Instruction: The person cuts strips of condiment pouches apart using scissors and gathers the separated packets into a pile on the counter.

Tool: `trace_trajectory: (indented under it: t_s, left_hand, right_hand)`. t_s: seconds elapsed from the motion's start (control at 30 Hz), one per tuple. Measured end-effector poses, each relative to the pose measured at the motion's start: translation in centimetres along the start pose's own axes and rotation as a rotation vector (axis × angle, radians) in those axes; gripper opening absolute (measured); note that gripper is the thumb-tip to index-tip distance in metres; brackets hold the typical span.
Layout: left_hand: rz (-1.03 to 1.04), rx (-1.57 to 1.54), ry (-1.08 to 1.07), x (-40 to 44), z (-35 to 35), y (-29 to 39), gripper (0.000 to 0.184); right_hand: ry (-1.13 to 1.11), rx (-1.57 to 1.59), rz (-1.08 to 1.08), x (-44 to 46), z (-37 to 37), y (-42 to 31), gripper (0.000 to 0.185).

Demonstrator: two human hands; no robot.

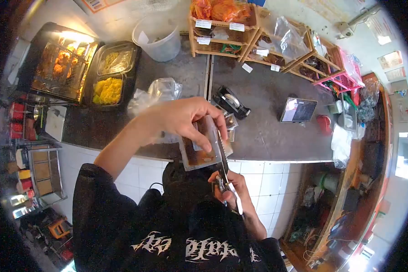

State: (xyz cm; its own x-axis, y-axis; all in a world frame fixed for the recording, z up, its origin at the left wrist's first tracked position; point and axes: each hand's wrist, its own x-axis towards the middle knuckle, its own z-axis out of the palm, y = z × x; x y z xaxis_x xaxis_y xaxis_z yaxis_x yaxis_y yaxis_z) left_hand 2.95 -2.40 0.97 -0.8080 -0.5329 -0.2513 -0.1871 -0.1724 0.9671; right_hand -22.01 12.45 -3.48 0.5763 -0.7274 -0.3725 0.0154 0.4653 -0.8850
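Observation:
My left hand (186,120) pinches a clear plastic packet (192,156) with brown contents near the front edge of the counter. Its thumb lies over the packet's face and the fingers curl over the far side. Below and to the right, my right hand (238,186) is wrapped round a pair of scissors (224,174) with a toothed blade. The blades point up along the packet's right side; whether they cut into it I cannot tell. Behind my left fingers, more small flat packets (231,121) lie on the counter, partly hidden.
A black tape dispenser (231,102) and a propped tablet (298,110) stand on the dark counter (263,131). Clear plastic bags (161,90) lie at left, near a white bucket (156,38) and a tray of yellow food (108,90). Wicker baskets (220,36) line the back.

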Motion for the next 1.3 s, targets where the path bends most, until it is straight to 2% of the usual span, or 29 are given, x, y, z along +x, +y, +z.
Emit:
trace_trajectory:
  t_s: [0.17, 0.27, 0.37, 0.47, 0.57, 0.67, 0.87, 0.97, 1.07, 1.17, 1.3]
  left_hand:
    - [-0.103, -0.032, -0.050, -0.4, 0.4, 1.5, 0.045]
    - [-0.017, -0.071, -0.076, 0.3, 1.0, 0.8, 0.046]
    - [0.006, -0.103, -0.060, 0.4, 1.0, 1.0, 0.046]
    - [-0.049, -0.103, -0.021, 0.6, 0.9, -0.4, 0.046]
    - [-0.052, -0.146, 0.010, 0.4, 1.2, 0.4, 0.046]
    - [-0.058, -0.092, 0.002, 0.1, 1.2, 1.2, 0.046]
    - [-0.046, -0.137, 0.023, 0.2, 1.6, 0.6, 0.047]
    - [0.002, -0.022, 0.000, -0.3, 1.3, 0.3, 0.049]
    - [-0.017, 0.014, -0.035, -0.8, 0.8, 1.1, 0.050]
    - [-0.039, -0.153, -0.078, -0.6, 1.5, 1.0, 0.047]
    - [0.027, -0.185, -0.084, -0.6, 2.0, 0.3, 0.046]
  right_hand:
    - [-0.032, 0.045, -0.038, 0.5, 0.8, -1.1, 0.099]
    - [-0.044, 0.103, -0.085, 1.2, 1.4, -0.5, 0.106]
    - [-0.032, 0.173, -0.108, 1.6, 1.6, 0.2, 0.103]
    - [0.032, 0.288, -0.130, 2.1, 2.5, -0.9, 0.100]
    - [-0.056, 0.296, -0.034, 2.1, 1.4, -0.9, 0.102]
    - [-0.054, 0.227, 0.028, 1.9, 0.8, -0.5, 0.104]
    - [-0.066, 0.264, -0.065, 2.2, 1.4, 0.3, 0.103]
    - [-0.156, 0.261, -0.030, 1.8, 1.0, -0.6, 0.102]
    - [-0.141, 0.207, -0.002, 1.2, 0.9, -1.0, 0.100]
    - [-0.117, 0.207, 0.009, 1.2, 0.7, -1.0, 0.102]
    - [-0.067, 0.179, -0.006, 1.2, 0.8, -0.6, 0.106]
